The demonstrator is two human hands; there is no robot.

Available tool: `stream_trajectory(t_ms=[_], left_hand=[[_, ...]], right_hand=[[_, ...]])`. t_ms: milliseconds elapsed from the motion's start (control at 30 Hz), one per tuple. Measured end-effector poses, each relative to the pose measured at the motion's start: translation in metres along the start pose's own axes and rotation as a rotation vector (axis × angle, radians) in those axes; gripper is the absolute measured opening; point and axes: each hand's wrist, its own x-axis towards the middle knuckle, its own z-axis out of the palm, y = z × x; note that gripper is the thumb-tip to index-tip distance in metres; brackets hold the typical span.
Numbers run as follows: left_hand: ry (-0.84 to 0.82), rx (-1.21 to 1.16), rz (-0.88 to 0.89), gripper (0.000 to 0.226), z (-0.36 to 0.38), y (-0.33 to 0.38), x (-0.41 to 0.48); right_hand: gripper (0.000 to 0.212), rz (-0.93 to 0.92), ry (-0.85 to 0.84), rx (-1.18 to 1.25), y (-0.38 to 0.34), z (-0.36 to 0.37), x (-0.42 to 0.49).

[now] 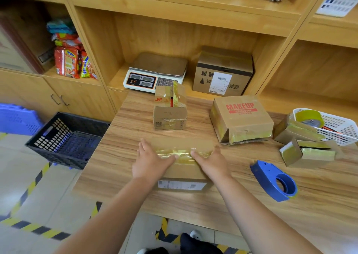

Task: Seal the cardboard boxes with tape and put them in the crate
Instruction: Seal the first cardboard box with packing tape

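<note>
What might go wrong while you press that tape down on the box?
The tape on the box looks wrinkled between the left hand and the right hand, so it may not stick flat and could peel. The blue tape dispenser lies near the right arm; an elbow might knock it across the table.

This is a parcel-packing station in a small shop or stockroom. Mid-frame, a wooden surface (120, 176) carries taped cardboard boxes (242, 118) and a tape dispenser (265, 174), with a weighing scale (155, 73) and a labelled box (222, 75) on the shelf (188, 86) behind. Snack packets (71, 62) sit at upper left; hazard stripes (36, 229) mark the floor (19, 176) lower left.
</note>
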Motion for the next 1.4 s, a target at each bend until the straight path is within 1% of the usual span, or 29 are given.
stream_trajectory(t_ms=[33,133,200,300,400,500,600,733,833,867,900,933,967,1000,1033,1100,1200,1300,1400], left_hand=[[-0.026,-0.068,-0.037,0.118,0.001,-0.001,0.001],[-0.017,-0.134,-0.060,0.094,0.004,-0.001,0.006],[-0.016,-0.086,-0.057,0.082,0.006,-0.001,0.008],[-0.010,0.018,-0.042,0.072,0.007,-0.002,0.012],[0.038,0.035,-0.043,0.064,0.008,-0.001,0.012],[0.069,-0.008,-0.035,0.052,0.009,-0.002,0.011],[0.117,-0.069,-0.022,0.041,0.010,-0.005,0.013],[0.136,-0.141,-0.085,0.051,0.006,-0.002,0.013],[0.082,-0.184,-0.110,0.051,-0.004,0.000,0.013],[0.036,-0.128,-0.078,0.049,-0.007,0.001,0.014],[-0.014,-0.034,-0.027,0.050,-0.009,0.002,0.015],[-0.041,0.087,0.033,0.061,-0.009,0.004,0.015],[-0.024,0.176,0.090,0.081,-0.009,0.006,0.015],[0.002,0.215,0.121,0.100,-0.008,0.009,0.014],[0.017,0.237,0.139,0.113,-0.005,0.013,0.014],[0.002,0.258,0.143,0.121,0.001,0.016,0.017],[-0.030,0.183,0.104,0.115,0.007,0.013,0.024],[0.007,0.131,0.115,0.099,0.009,0.012,0.025],[0.041,0.107,0.119,0.079,0.009,0.013,0.026]], right_hand=[[0.105,0.019,0.011,-0.022,0.000,0.003,0.001],[0.081,0.013,0.062,-0.038,0.003,0.006,0.004],[0.072,-0.005,0.068,-0.024,0.006,0.006,0.006],[0.053,-0.016,0.086,-0.058,0.006,0.005,0.006],[0.049,0.002,0.077,-0.071,0.005,0.003,0.006],[0.049,-0.009,0.069,-0.066,0.006,0.002,0.009],[0.057,-0.012,0.063,-0.026,0.009,0.002,0.009],[0.057,0.019,0.039,0.054,0.008,-0.002,0.007],[0.057,0.024,0.022,0.033,0.001,-0.008,0.004],[0.062,-0.004,0.038,-0.009,-0.002,-0.009,0.002],[0.071,-0.058,0.074,-0.079,-0.005,-0.008,0.000],[0.084,-0.128,0.108,-0.171,-0.010,-0.005,-0.003],[0.096,-0.187,0.131,-0.258,-0.015,-0.001,-0.007],[0.105,-0.213,0.137,-0.325,-0.020,0.003,-0.010],[0.111,-0.210,0.133,-0.380,-0.024,0.008,-0.012],[0.111,-0.185,0.125,-0.459,-0.029,0.014,-0.011],[0.096,-0.189,0.139,-0.493,-0.033,0.014,-0.008],[0.084,-0.180,0.134,-0.510,-0.035,0.014,-0.005],[0.074,-0.177,0.138,-0.469,-0.035,0.013,-0.001]])
